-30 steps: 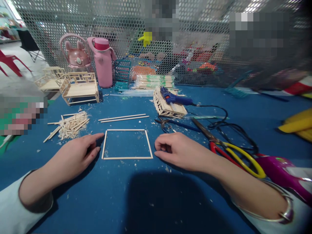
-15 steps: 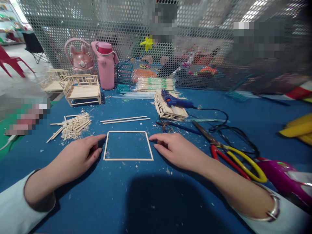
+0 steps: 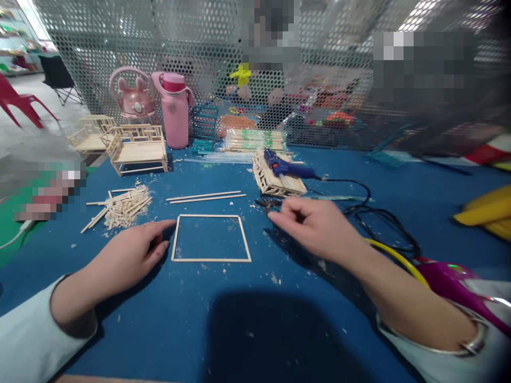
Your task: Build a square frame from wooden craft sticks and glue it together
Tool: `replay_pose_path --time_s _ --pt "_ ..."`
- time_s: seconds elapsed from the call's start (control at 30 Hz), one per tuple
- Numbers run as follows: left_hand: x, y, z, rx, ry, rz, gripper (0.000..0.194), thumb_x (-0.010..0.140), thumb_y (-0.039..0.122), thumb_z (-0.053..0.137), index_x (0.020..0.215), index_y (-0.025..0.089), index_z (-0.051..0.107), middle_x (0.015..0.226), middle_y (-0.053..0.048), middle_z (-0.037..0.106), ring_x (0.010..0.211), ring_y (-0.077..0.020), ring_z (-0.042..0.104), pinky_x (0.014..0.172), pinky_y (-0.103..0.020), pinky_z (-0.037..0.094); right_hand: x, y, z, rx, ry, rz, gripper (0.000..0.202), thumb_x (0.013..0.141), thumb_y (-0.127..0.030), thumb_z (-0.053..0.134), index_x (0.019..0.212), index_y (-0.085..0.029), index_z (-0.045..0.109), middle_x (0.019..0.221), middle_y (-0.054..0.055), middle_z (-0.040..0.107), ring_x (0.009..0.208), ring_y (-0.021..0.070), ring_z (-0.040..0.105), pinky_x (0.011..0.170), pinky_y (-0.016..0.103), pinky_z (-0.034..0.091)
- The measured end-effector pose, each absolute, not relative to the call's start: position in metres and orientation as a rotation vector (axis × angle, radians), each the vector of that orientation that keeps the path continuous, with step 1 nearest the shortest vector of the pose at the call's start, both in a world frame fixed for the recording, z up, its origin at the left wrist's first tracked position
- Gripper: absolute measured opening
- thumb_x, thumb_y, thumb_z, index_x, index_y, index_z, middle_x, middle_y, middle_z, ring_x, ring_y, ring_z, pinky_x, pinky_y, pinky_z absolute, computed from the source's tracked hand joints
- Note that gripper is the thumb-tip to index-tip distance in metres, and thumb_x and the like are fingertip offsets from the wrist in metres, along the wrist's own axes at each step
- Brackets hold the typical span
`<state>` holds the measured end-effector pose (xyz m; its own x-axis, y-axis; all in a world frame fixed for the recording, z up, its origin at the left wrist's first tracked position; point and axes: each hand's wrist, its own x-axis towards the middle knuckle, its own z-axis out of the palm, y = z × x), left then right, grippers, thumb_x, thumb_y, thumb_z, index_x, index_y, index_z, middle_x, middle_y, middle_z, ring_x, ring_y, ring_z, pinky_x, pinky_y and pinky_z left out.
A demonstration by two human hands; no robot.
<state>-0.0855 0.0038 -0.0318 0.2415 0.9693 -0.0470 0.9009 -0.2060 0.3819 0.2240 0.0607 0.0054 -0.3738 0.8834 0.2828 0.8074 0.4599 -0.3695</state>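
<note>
Four thin wooden sticks form a rectangular frame point(image 3: 211, 260) flat on the blue table. My left hand point(image 3: 133, 252) rests with its index finger stretched out at the frame's upper left corner, thumb apart, holding nothing. To the right of the frame, my right hand point(image 3: 315, 226) hovers over the table with fingers loosely curled and thumb apart; I see nothing in it. Its thumb tip is close to the jaws of the cutting pliers point(image 3: 266, 203), whose handles it hides. Two loose sticks point(image 3: 207, 197) lie beyond the frame.
A stick pile point(image 3: 125, 207) lies left; miniature wooden benches point(image 3: 139, 151) stand behind. A blue glue gun point(image 3: 287, 166) rests on a small wooden piece point(image 3: 275, 183), its black cord point(image 3: 383, 218) trailing right. A pink bottle point(image 3: 175, 119) stands before the perforated metal screen point(image 3: 339, 64). A purple object point(image 3: 451, 282) sits right.
My right hand has left the frame's right side, lifting and moving right toward the pliers with its fingers curling. It now covers much of the scissors. My left hand stays at the frame.
</note>
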Motion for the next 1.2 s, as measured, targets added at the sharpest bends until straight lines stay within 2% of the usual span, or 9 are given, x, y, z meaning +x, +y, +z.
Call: replay_pose_path --time_s 0.1,0.17,0.2,0.33,0.53,0.73,0.93,1.07,1.2 --pt "-0.086 0.006 -0.031 2.143 1.717 0.426 0.04 0.084 0.032 0.04 0.12 0.021 0.052 0.076 -0.002 0.064 0.067 -0.0163 0.057 0.06 -0.026 0.042 0.247 0.082 0.009 -1.415 -2.023 -0.131 0.028 0.079 -0.036 0.048 0.056 -0.021 0.042 0.058 0.0 0.05 0.056 0.0144 0.047 0.056 0.026 0.039" --pt "-0.087 0.008 -0.03 2.087 1.759 0.589 0.037 0.083 0.034 0.041 0.114 0.018 0.056 0.07 -0.001 0.061 0.058 -0.0142 0.053 0.056 -0.025 0.04 0.259 0.099 0.006 -1.438 -2.012 -0.285 0.011 0.077 -0.027 0.046 0.075 -0.02 0.054 0.084 0.008 0.062 0.081 0.0215 0.056 0.074 0.033 0.044" --pt "-0.086 0.01 -0.03 2.064 1.791 0.678 0.036 0.083 0.034 0.041 0.11 0.017 0.058 0.068 -0.001 0.061 0.055 -0.0136 0.052 0.055 -0.025 0.04 0.264 0.107 0.003 -1.475 -2.046 -0.321 0.02 0.074 -0.021 0.044 0.088 -0.017 0.057 0.097 0.011 0.062 0.094 0.0245 0.056 0.082 0.036 0.043" --pt "-0.08 0.024 -0.024 2.12 1.846 0.917 0.033 0.082 0.033 0.042 0.102 0.015 0.061 0.066 -0.001 0.061 0.058 -0.0148 0.053 0.057 -0.026 0.041 0.262 0.126 -0.008 -1.741 -2.272 -0.339 0.05 0.071 -0.014 0.043 0.12 -0.012 0.049 0.131 0.016 0.047 0.12 0.0284 0.042 0.095 0.043 0.036" --pt "-0.05 0.052 -0.012 2.353 1.66 0.869 0.027 0.083 0.025 0.044 0.099 0.014 0.062 0.087 -0.007 0.066 0.074 -0.0171 0.059 0.069 -0.029 0.045 0.247 0.141 0.0 -1.885 -2.166 -0.331 0.058 0.075 -0.013 0.042 0.132 -0.012 0.036 0.136 0.016 0.042 0.121 0.0289 0.039 0.097 0.045 0.031" --pt "-0.043 0.053 -0.017 2.42 1.541 1.209 0.02 0.083 0.018 0.045 0.093 0.014 0.062 0.087 -0.007 0.064 0.083 -0.0166 0.058 0.078 -0.03 0.047 0.25 0.173 0.009 -1.943 -2.218 -0.084 0.039 0.07 -0.022 0.056 0.108 -0.015 0.06 0.11 0.015 0.061 0.1 0.0265 0.056 0.084 0.034 0.041" --pt "-0.06 0.052 -0.03 2.42 1.532 1.22 0.019 0.083 0.016 0.045 0.093 0.014 0.062 0.087 -0.007 0.064 0.084 -0.0172 0.058 0.077 -0.031 0.048 0.256 0.175 0.016 -1.924 -2.085 0.142 0.025 0.06 -0.024 0.063 0.084 -0.02 0.067 0.09 0.009 0.067 0.086 0.0252 0.059 0.07 0.029 0.042" --pt "-0.058 0.051 -0.028 2.404 1.503 1.25 0.019 0.083 0.016 0.045 0.093 0.014 0.062 0.088 -0.007 0.064 0.084 -0.017 0.059 0.077 -0.031 0.048 0.258 0.173 0.014 -1.866 -1.898 0.346 0.01 0.063 -0.023 0.06 0.069 -0.017 0.064 0.065 0.005 0.064 0.066 0.0191 0.058 0.058 0.025 0.041" --pt "-0.055 0.046 -0.025 2.399 1.444 1.317 0.019 0.083 0.015 0.045 0.093 0.015 0.061 0.088 -0.006 0.064 0.084 -0.0161 0.059 0.077 -0.03 0.048 0.263 0.164 0.013 -1.714 -1.666 0.534 0.023 0.075 -0.035 0.05 0.064 -0.016 0.056 0.049 0.001 0.053 0.047 0.0124 0.049 0.047 0.022 0.039"
